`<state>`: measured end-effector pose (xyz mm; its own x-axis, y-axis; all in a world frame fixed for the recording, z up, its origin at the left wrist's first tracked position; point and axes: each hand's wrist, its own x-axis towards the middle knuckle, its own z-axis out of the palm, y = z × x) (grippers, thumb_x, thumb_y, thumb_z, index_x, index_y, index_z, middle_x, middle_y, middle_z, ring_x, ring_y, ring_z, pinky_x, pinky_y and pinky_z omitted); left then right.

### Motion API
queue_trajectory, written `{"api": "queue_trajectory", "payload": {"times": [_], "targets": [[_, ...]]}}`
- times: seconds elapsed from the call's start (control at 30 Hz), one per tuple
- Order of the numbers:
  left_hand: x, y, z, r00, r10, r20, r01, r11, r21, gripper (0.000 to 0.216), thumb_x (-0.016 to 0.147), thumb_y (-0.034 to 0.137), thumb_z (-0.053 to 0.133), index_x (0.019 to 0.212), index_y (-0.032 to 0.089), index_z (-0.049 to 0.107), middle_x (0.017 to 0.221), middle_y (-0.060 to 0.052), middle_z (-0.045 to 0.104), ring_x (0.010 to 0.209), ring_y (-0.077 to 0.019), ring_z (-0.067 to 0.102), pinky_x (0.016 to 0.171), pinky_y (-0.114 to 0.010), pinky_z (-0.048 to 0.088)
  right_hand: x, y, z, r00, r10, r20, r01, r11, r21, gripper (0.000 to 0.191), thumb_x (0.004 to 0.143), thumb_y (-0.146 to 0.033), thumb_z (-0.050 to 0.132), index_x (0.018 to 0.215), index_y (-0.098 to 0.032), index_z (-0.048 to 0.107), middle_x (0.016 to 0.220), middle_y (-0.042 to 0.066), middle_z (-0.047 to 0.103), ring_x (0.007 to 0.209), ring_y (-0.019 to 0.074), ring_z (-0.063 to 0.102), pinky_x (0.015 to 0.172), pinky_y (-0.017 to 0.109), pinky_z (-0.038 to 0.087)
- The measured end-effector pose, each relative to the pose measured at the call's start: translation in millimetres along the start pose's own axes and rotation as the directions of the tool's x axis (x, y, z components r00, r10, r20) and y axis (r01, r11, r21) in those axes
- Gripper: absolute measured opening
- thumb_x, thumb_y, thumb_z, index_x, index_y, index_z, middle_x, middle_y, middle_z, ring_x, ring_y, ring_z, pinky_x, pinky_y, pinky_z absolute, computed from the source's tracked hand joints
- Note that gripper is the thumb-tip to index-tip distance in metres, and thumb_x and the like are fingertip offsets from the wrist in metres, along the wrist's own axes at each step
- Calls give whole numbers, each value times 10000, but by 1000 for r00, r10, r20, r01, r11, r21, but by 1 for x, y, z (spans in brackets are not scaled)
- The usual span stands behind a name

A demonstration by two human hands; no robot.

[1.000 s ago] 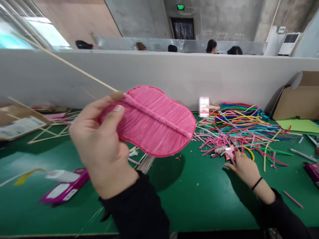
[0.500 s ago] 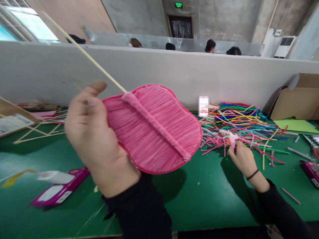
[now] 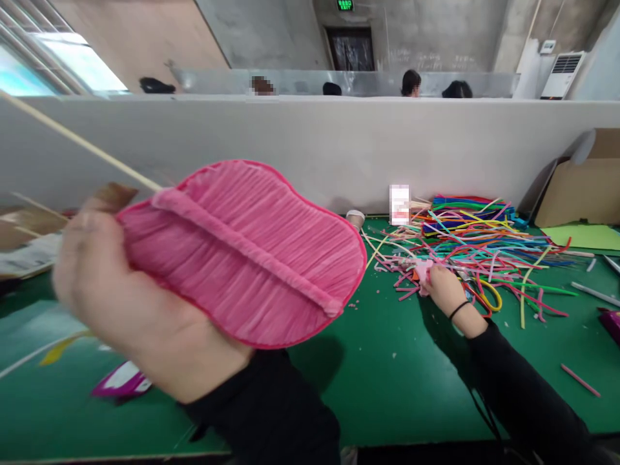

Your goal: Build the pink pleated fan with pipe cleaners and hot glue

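At far left, a brown cardboard box (image 3: 29, 227) sits on the green tabletop (image 3: 387, 394); its interior is not visible. The left hand (image 3: 116, 303) grasps the left end of a pink, curved, ribbed panel (image 3: 276, 219) with a raised fuzzy centre strip, held above the tabletop. A thin pale wooden stick (image 3: 82, 141) extends up and left from the strip. A glossy purple-and-white packet (image 3: 121, 380) lies below, contents hidden. The right hand (image 3: 444, 289) is closed around a pink gun-shaped tool (image 3: 423, 270), at the near edge of a multicoloured pile of fuzzy stems (image 3: 475, 232). At far right stands a second brown cardboard box (image 3: 576, 194), interior hidden; a light green sheet (image 3: 581, 236) lies before it.
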<state>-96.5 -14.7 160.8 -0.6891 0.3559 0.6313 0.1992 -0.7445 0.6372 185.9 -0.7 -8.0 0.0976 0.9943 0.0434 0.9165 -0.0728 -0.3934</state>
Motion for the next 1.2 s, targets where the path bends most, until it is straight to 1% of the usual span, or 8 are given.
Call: {"api": "queue_trajectory", "payload": {"times": [0.2,0.33,0.47,0.63,0.67,0.8,0.93,1.2], "targets": [[-6,-3,10,988,-34,149,40,999,-34,320,786,113,527,1027,63,732,955,-10,710,945,-145,631,1003,-328,488,-20,52,-17,991,-104,-89,124,956,265,292,790,-56,646,1040,-203,682,975,46,761,848,181,719,807,304,562],[-18,-5,26,925,-248,287,254,967,15,300,816,151,630,1089,88,737,907,0,708,671,-54,549,651,-167,465,-29,72,-4,988,-82,-131,130,899,418,174,778,-116,683,924,-211,691,846,23,770,804,182,745,747,298,588],[-49,-13,38,705,-504,499,514,848,131,339,812,296,741,1117,148,746,799,10,697,552,-45,497,504,-142,385,-28,85,2,983,-53,-177,138,851,507,176,777,-123,652,925,-214,684,845,17,780,785,176,757,717,296,603],[-107,-48,30,267,-741,617,761,555,337,519,687,470,838,1121,199,750,842,-8,758,623,-112,623,569,-189,476,-30,99,-7,968,-34,-250,164,839,519,197,802,-142,606,960,-220,694,960,48,787,863,195,756,808,354,608],[-116,-55,25,219,-772,596,792,498,354,529,662,471,856,1102,195,756,850,-12,766,662,-125,651,600,-190,495,-31,101,-11,964,-31,-265,169,840,516,196,816,-151,590,965,-220,696,991,58,785,891,200,754,829,365,605],[-135,-72,10,130,-842,524,882,339,327,518,590,440,899,1024,185,778,858,-21,782,706,-148,694,657,-203,534,-34,110,-32,948,-53,-315,210,846,490,206,860,-183,531,977,-222,696,1005,69,782,923,203,750,822,356,606],[-140,-70,3,110,-869,482,914,279,294,527,573,452,914,1003,182,774,846,-15,776,690,-136,686,636,-190,533,-14,117,-58,948,-116,-296,223,906,360,241,843,-149,523,998,-218,695,956,46,788,835,178,754,752,308,605],[-174,-63,-11,-132,-823,553,905,128,406,495,696,530,834,1058,203,749,786,-24,743,689,-139,659,651,-204,502,124,115,-115,945,-78,-316,88,996,18,341,822,-36,472,1029,-156,715,988,81,785,896,188,728,844,306,547]]}}
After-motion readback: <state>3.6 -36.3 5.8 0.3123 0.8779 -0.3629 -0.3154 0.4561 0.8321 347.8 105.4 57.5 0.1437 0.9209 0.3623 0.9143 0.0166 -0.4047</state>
